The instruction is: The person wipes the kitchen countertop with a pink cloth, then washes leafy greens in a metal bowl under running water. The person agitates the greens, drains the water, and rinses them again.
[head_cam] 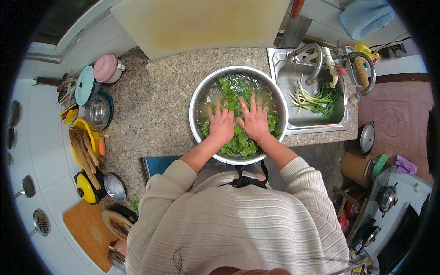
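Note:
A wide metal basin (194, 113) of water stands at the front of the speckled stone counter (154, 99). Green leafy vegetables (242, 142) float in it, some rising above the water. Over the left half of the basin, my left hand (221, 125) presses onto the leaves, palm down with fingers spread. My right hand (255, 120) lies beside it in the same way, its fingertips partly under water. Neither hand is closed around anything. Leaves and water hide the undersides of both hands.
Right of the basin, a steel sink (292, 120) holds spring onions (318, 98) below a curved faucet (318, 65). A large cutting board (206, 24) leans at the back. Along the left stand a pink lidded pot (108, 68), glass bowls (98, 111) and a yellow basin (80, 124).

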